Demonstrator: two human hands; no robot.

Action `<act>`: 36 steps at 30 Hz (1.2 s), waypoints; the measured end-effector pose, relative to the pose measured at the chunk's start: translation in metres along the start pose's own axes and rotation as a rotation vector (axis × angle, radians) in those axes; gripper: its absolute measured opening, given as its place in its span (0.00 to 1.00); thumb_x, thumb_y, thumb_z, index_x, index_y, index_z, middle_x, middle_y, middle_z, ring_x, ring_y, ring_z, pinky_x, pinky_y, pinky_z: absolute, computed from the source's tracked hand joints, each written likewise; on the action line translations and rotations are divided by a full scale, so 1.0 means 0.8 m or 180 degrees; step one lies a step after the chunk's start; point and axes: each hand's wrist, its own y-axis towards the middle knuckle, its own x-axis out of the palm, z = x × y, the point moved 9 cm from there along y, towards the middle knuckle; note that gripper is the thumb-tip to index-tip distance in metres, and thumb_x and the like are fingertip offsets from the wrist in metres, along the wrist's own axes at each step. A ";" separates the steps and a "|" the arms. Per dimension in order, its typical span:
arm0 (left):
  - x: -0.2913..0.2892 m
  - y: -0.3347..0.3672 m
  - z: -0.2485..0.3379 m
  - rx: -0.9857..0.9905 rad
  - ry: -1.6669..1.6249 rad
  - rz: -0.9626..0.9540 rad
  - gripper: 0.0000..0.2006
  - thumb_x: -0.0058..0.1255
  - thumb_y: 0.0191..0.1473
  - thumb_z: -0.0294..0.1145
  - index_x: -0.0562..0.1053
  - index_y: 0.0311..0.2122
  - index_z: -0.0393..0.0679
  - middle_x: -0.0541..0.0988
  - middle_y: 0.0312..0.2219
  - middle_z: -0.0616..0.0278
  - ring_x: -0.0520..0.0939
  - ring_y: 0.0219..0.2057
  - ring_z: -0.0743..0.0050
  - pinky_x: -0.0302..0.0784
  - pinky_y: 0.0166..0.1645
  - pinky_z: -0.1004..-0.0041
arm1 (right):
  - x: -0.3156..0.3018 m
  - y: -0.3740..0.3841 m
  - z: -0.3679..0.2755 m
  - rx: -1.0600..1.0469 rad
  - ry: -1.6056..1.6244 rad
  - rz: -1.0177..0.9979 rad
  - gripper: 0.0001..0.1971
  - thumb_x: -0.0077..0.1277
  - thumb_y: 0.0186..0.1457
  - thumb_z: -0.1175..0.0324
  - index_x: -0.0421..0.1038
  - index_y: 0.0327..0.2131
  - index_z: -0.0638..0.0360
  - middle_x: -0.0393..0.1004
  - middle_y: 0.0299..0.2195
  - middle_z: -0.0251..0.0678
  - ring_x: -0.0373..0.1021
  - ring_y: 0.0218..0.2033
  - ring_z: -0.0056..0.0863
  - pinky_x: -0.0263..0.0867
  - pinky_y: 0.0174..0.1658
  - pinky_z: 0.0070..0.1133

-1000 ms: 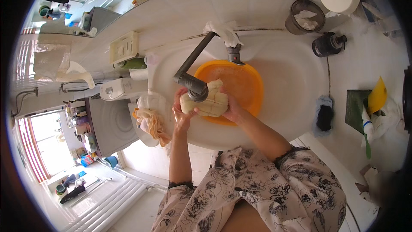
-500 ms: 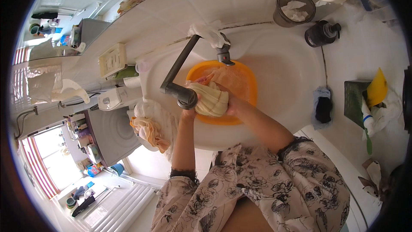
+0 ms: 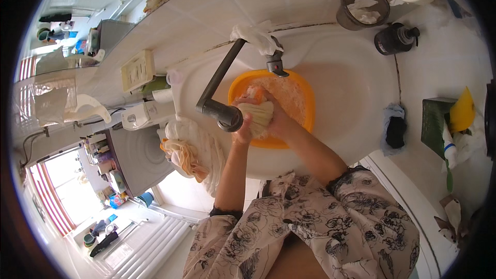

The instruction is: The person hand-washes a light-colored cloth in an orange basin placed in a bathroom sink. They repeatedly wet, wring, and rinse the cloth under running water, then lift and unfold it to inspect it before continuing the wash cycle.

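Note:
Over a yellow-orange basin of sudsy water, I hold a bunched cream cloth with an orange part at its far end. My left hand grips its left side, partly hidden by the dark tap spout's end. On the right side, my right hand is wrapped round the cloth. The dark swivel tap spout reaches out over the left edge of the basin. Beneath everything is the white washbasin.
White and orange-cream cloths lie over the washbasin's left edge. Behind the tap rests a white wad. At the back right stand a dark bin with tissues and a black pump bottle. A dark green box sits far right.
The cloth has been squeezed into a narrower bundle, and its orange part now shows at the far end. My hands have drawn closer together around it. The view has shifted slightly.

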 end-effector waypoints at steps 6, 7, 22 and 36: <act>-0.019 -0.016 -0.041 -0.0946 -0.1679 0.1245 0.16 0.45 0.48 0.45 0.68 0.31 0.41 0.73 0.32 0.57 0.73 0.37 0.63 0.67 0.47 0.65 | -0.025 0.000 -0.032 -0.1164 -0.0901 0.0748 0.14 0.45 0.52 0.58 0.66 0.35 0.58 0.70 0.31 0.36 0.69 0.33 0.29 0.67 0.40 0.26; -0.020 -0.019 -0.051 -0.0988 -0.1712 0.1226 0.16 0.43 0.49 0.46 0.69 0.32 0.42 0.73 0.32 0.57 0.74 0.37 0.63 0.68 0.46 0.65 | -0.027 -0.009 -0.043 -0.1481 -0.1147 0.1006 0.13 0.47 0.50 0.60 0.67 0.34 0.59 0.70 0.30 0.34 0.69 0.32 0.29 0.67 0.39 0.26; 0.037 -0.124 -0.200 -0.3524 -0.2562 0.0819 0.25 0.35 0.51 0.55 0.66 0.45 0.46 0.72 0.40 0.61 0.74 0.41 0.66 0.71 0.45 0.65 | 0.022 -0.097 -0.078 -0.2540 -0.6608 0.1057 0.10 0.54 0.39 0.64 0.69 0.20 0.62 0.68 0.21 0.40 0.67 0.24 0.33 0.64 0.30 0.25; -0.162 -0.067 -0.129 -0.0767 0.2429 0.1070 0.19 0.55 0.42 0.31 0.68 0.41 0.40 0.72 0.34 0.61 0.72 0.36 0.73 0.67 0.41 0.73 | -0.106 -0.237 -0.140 -0.1825 -0.2849 0.3049 0.15 0.49 0.49 0.66 0.67 0.41 0.61 0.70 0.36 0.34 0.67 0.33 0.22 0.63 0.37 0.19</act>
